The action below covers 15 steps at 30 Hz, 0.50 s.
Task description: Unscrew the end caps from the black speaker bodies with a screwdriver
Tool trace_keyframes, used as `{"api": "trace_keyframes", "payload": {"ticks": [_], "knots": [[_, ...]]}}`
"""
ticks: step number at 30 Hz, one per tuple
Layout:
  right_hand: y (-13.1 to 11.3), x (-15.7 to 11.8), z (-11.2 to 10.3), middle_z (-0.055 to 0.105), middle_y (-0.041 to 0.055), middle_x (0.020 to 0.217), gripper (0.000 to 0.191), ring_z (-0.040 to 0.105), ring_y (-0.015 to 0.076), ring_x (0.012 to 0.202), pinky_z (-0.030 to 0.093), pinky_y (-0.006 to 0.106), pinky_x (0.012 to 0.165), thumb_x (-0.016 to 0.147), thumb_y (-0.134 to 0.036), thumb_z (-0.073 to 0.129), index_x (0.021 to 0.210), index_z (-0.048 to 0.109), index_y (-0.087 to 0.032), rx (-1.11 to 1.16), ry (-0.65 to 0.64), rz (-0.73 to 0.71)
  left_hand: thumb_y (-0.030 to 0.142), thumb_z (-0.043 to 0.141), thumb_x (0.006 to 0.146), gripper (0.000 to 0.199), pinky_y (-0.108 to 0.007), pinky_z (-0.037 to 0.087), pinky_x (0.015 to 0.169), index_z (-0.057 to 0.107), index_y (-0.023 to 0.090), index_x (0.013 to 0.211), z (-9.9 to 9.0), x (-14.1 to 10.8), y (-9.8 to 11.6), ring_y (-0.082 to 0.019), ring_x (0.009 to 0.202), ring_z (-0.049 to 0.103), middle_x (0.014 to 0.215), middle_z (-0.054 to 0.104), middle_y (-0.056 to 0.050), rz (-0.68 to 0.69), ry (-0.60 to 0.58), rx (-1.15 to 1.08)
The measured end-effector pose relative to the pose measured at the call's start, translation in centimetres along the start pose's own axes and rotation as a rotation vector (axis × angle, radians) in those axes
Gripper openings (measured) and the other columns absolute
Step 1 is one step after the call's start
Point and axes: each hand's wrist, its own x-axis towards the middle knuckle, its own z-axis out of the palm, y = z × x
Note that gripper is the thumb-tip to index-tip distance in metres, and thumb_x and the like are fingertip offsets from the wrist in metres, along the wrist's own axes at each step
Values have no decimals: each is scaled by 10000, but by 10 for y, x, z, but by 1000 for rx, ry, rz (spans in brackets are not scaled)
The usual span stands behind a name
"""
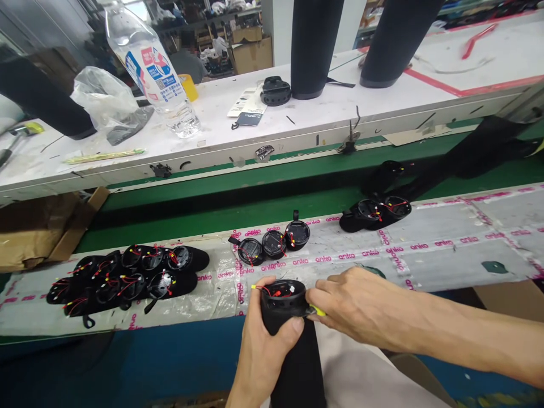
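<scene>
A long black fabric-covered cylinder (297, 362) stands tilted near my lap, its open round end upward, with red wires and small connectors inside. My left hand (267, 345) is wrapped round its upper part, the thumb on the near side just below the rim. At the right of the rim, my right hand (340, 300) grips a small yellow-green tool (317, 310), whose tip touches the cylinder's side. The exact shape of the tool is hidden by my fingers. Just beyond my hands, three round black pieces with wires (274, 243) sit in a row on the taped bench.
Many black wired cylinder ends (131, 275) are grouped on the bench at left, and more (374, 212) at right. Beyond a green strip, a raised white shelf (238, 136) bears a water bottle (157, 73), a plastic bag (104, 99) and upright black cylinders (314, 45).
</scene>
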Motion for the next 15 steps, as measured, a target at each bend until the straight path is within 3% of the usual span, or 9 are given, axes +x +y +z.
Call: {"api": "trace_keyframes", "payload": {"ticks": [10,15], "knots": [[-8,-6,-1,562,-36,704,163,440,158,470,78,383,500,947,-134,555,916,449,-254,-72,40,-8,479,780,739,646,-425,498,994,570,247,1304,8,-9,8,-299,1100,678,1149,760,-50,-17,97,84],[-9,-2,-9,601,-16,722,170,481,163,493,87,392,477,936,-116,595,910,489,-246,-78,-84,-41,486,776,753,622,-445,486,993,582,251,1295,10,-11,6,-322,1115,683,1175,755,-67,-16,115,96]]}}
